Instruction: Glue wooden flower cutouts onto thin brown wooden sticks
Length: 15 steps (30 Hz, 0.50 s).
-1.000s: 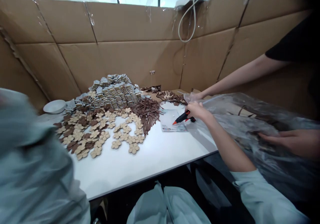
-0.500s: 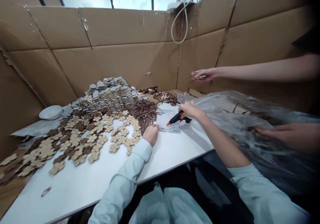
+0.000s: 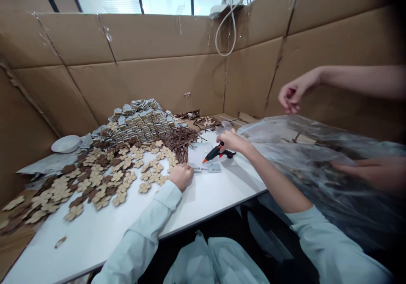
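Observation:
My right hand grips a black glue gun whose orange tip points down and left over a clear plastic sheet on the white table. At the sheet's left edge rests my left hand, its fingers closed; whatever they hold is too small to make out. Brown cords lie in a bundle just behind my left hand. Beige flower pieces and dark brown ones spread to the left.
Small packets are piled at the back, beside a white bowl. At right, another person's hand hovers over a clear plastic bag; their other hand touches it. Cardboard walls surround the table.
My left hand has moved left and slightly down. The sheet and my right hand with the glue gun have shifted a little left. The other person's upper hand has drawn back to the right.

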{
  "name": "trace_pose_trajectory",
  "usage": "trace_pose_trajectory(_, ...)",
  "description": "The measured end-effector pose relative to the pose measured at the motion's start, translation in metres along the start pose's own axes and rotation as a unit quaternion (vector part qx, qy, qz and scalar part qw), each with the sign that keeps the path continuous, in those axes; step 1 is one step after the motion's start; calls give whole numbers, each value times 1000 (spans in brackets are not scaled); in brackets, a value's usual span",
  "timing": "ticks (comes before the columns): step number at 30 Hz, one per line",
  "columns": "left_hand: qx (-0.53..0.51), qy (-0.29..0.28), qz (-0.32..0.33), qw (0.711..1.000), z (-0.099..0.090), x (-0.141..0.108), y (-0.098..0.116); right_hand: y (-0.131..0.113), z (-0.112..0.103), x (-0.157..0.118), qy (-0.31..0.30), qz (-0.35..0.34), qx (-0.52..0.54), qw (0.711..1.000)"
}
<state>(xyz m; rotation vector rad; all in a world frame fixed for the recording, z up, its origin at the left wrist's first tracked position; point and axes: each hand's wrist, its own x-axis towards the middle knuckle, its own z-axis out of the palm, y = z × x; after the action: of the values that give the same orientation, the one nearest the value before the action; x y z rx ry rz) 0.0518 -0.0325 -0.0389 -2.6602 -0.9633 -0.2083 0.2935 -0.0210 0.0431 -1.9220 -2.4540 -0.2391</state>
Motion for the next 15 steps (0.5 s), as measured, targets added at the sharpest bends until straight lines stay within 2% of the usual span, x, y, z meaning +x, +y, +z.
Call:
trace_pose_trajectory(7,-16,35,5,999,-7,-18,-5,-11,-2,-1,-10,-19,-9,1000)
trace_pose_trajectory(9,-51,68,17,996,-7,-20,-8,-12,-1,-2,-4,-22,-14,1000)
trace_pose_trajectory(10,-74,97,23,992,-8,-20,-11,-14,-1,-3,-1,-25,-15,1000)
trace_pose_trajectory(12,-120,189,20,974,-16,-17,-16,-16,0,-5,4,-29,-13,999)
trace_pose_trajectory(15,-153,329,-18,932,-44,-14,-17,-22,-1,-10,16,-31,-10,999)
